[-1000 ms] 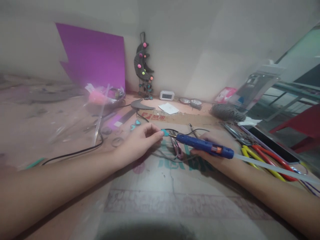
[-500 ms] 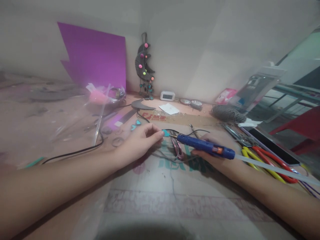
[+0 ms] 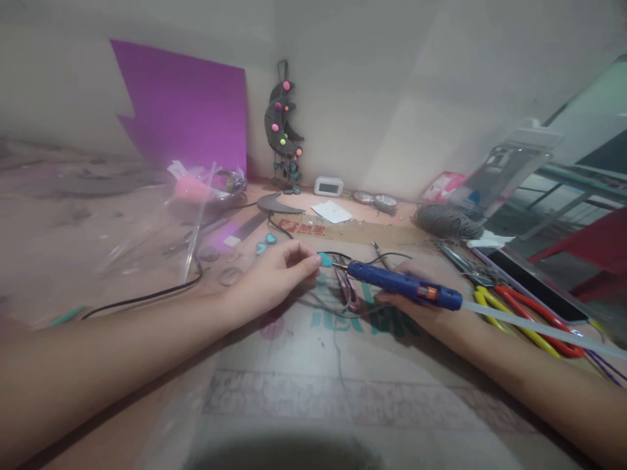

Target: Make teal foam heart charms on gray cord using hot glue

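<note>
My left hand (image 3: 277,273) rests on the cardboard sheet (image 3: 313,365) and pinches a small teal piece (image 3: 326,260) between thumb and fingertips. My right hand (image 3: 416,287) is wrapped round a blue glue gun (image 3: 404,285), held low and level. Its metal nozzle points left and nearly touches the teal piece. A clear glue stick (image 3: 539,329) pokes out of the gun's back end to the right. A thin dark wire (image 3: 367,256) loops on the cardboard just behind the nozzle.
Two more teal pieces (image 3: 265,243) lie behind my left hand. Pink snips (image 3: 347,290) lie under the gun. Red and yellow pliers (image 3: 529,316) and a phone (image 3: 533,281) sit at right. A purple sheet (image 3: 189,114), moon ornament (image 3: 281,127), small clock (image 3: 328,187) and grey yarn (image 3: 448,222) stand at the back.
</note>
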A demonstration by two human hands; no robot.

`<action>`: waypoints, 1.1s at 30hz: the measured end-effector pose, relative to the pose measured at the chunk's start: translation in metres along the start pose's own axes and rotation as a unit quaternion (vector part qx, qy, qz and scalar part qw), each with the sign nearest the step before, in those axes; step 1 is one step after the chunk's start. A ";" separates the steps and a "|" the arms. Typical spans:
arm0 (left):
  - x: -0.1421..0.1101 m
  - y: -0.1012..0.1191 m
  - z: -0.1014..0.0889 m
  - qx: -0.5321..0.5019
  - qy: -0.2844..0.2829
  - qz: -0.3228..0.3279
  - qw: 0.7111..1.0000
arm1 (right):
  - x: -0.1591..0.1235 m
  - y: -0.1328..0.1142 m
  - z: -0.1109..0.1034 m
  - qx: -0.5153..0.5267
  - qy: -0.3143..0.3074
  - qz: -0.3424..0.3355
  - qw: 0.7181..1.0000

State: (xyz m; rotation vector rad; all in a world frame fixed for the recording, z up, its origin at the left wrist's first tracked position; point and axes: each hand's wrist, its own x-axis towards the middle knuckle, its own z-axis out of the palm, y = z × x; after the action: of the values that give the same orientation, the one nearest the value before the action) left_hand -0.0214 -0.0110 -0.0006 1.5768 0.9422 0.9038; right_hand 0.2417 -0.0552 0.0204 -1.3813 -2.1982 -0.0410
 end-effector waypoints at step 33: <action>-0.002 -0.001 0.000 0.032 -0.002 -0.011 0.999 | 0.001 -0.011 -0.003 0.026 0.042 0.011 0.999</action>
State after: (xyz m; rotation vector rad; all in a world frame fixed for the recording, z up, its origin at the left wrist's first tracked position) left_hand -0.0226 -0.0124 -0.0014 1.6195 0.9924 0.8627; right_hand 0.2331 -0.0601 0.0260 -1.3509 -2.1012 -0.0337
